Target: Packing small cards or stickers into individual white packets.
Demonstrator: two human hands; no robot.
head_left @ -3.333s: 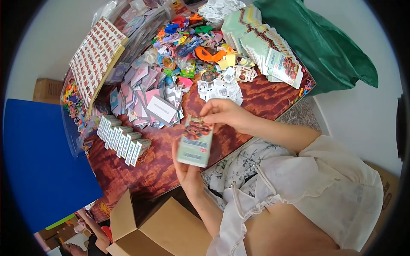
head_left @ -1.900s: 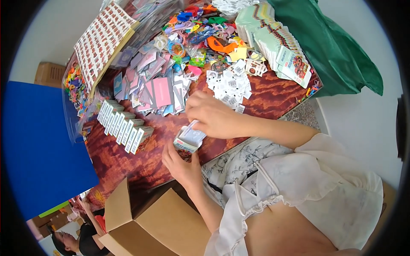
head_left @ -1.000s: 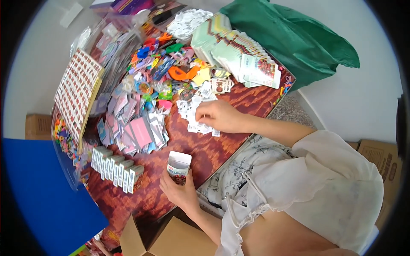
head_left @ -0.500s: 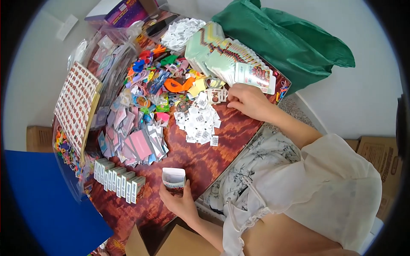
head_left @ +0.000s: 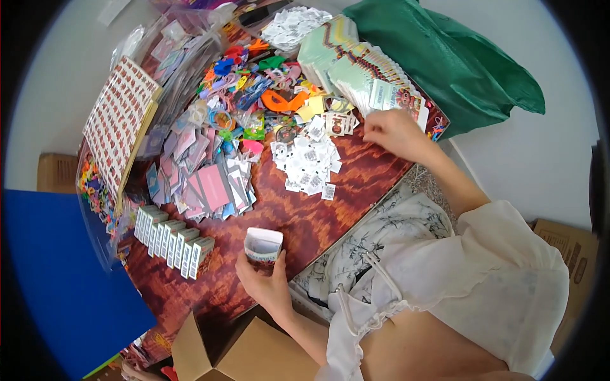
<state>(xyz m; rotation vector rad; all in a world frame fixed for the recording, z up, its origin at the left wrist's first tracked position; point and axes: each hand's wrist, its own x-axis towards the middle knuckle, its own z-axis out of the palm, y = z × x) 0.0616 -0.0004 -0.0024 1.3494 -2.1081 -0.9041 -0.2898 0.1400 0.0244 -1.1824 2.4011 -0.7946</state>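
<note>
My left hand [head_left: 265,287] is closed round a small printed carton [head_left: 264,254], whose open top shows a bare inside. My right hand [head_left: 401,134] is beside a fanned stack of flat pale-green printed cartons [head_left: 362,70], just below the front one. Its fingers are curled together, and I cannot make out anything between them. Close by lie a small pile of white square labels [head_left: 308,164] and a few cream printed pieces [head_left: 340,123]. To the left of my left hand, several filled-looking cartons [head_left: 171,241] stand in a row.
Pink and grey cards [head_left: 210,187] lie heaped beside mixed colourful trinkets [head_left: 244,95]. A sticker sheet pile [head_left: 121,127] leans at the left. A green bag [head_left: 451,70] lies at the back right, an open cardboard box [head_left: 267,352] in front. At the lower left edge another person's hand partly shows.
The view has shifted, so the table contents sit higher and slightly right. My right hand has drawn a little away from the fanned cartons. My left hand still holds the open carton.
</note>
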